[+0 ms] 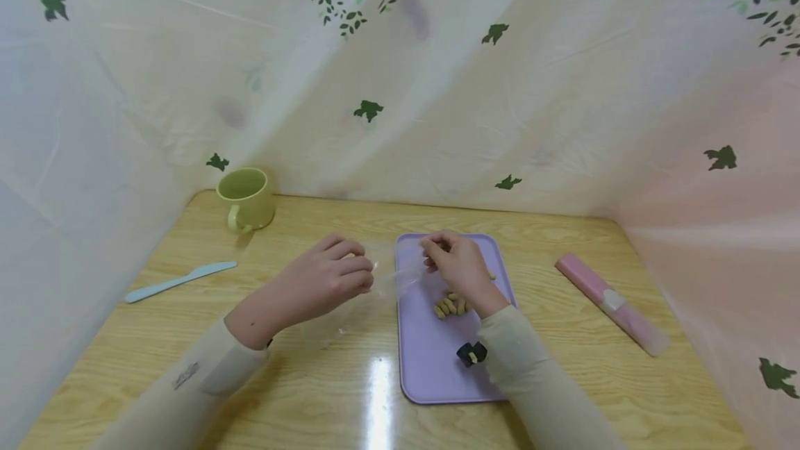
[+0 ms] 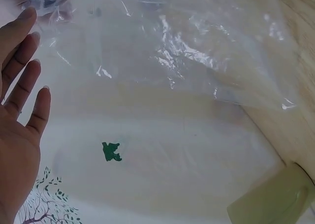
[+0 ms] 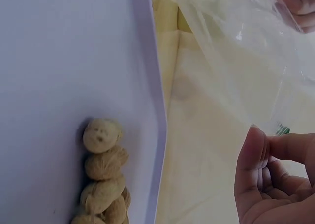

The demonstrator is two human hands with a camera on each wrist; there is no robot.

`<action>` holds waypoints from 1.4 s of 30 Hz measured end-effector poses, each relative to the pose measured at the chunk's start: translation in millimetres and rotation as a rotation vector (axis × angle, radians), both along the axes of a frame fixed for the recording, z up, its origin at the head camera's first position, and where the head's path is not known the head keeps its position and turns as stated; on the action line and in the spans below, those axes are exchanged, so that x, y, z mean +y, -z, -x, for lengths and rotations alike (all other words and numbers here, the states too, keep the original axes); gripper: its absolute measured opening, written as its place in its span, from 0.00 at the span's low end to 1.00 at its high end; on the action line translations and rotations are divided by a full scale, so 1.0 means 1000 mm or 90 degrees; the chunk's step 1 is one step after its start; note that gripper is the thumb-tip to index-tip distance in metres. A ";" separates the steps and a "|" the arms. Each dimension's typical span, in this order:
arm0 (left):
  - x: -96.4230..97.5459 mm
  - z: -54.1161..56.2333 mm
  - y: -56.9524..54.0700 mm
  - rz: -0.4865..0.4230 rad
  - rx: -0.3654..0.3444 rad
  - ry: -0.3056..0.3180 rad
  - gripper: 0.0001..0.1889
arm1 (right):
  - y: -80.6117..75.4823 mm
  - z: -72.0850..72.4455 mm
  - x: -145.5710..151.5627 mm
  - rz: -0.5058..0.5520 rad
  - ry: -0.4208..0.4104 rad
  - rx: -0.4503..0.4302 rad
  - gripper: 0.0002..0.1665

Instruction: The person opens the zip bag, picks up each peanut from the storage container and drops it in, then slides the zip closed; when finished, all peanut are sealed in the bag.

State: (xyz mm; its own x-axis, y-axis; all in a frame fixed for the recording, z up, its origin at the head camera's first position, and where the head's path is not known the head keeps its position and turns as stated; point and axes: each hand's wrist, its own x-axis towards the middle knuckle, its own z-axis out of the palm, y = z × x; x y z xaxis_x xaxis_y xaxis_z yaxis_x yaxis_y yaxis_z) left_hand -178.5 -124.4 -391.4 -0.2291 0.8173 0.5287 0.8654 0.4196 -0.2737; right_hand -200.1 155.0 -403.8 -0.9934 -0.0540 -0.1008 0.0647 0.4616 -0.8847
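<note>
A clear plastic bag [image 2: 192, 51] stretches between my two hands over the table and the left edge of the tray. My left hand [image 1: 340, 273] holds one side of its edge, with its fingertips right at the film. My right hand [image 1: 459, 266] pinches the other side between thumb and forefinger, above the purple tray [image 1: 431, 373]. Beneath that hand, a small pile of tan peanuts in their shells [image 1: 450, 305] lies on the tray, partly hidden by the hand and wrist. A small black object [image 1: 471, 354] with a pale mark sits nearer the tray's front.
Back left stands a yellow-green mug [image 1: 253, 203]. A pale blue plastic knife [image 1: 181, 282] lies at the left, and a pink roll with a white label [image 1: 587, 282] at the right. A cloth curtain [image 1: 437, 89] printed with leaves surrounds the wooden table [image 1: 325, 401].
</note>
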 end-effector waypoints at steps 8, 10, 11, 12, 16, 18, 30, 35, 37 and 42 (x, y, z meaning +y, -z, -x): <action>-0.012 -0.004 -0.002 -0.003 -0.025 -0.002 0.10 | 0.003 0.003 0.011 -0.004 0.012 -0.010 0.19; -0.014 -0.004 -0.002 -0.010 -0.040 -0.008 0.10 | 0.003 0.003 0.011 0.001 0.014 -0.013 0.20; -0.015 -0.004 -0.003 -0.016 -0.050 -0.011 0.10 | 0.003 0.002 0.011 0.005 0.015 -0.012 0.19; -0.015 -0.005 -0.003 -0.023 -0.060 -0.015 0.10 | 0.003 0.002 0.011 0.008 0.016 -0.012 0.19; -0.014 -0.006 -0.003 -0.060 -0.110 -0.038 0.10 | 0.001 -0.002 0.009 0.030 0.021 -0.007 0.18; -0.013 -0.007 -0.003 -0.083 -0.137 -0.059 0.10 | 0.001 -0.004 0.007 0.041 0.024 -0.003 0.17; -0.013 -0.009 -0.008 -0.180 -0.713 -0.292 0.20 | 0.001 -0.008 0.004 0.069 0.037 -0.017 0.17; -0.012 -0.007 -0.010 -0.196 -0.844 -0.284 0.20 | 0.002 -0.010 0.004 0.090 0.038 -0.018 0.17; -0.013 -0.006 -0.009 -0.193 -0.875 -0.281 0.21 | 0.003 -0.010 0.003 0.096 0.040 -0.017 0.18; -0.015 -0.004 -0.009 -0.191 -0.939 -0.255 0.21 | 0.006 -0.009 0.003 0.113 0.052 -0.013 0.19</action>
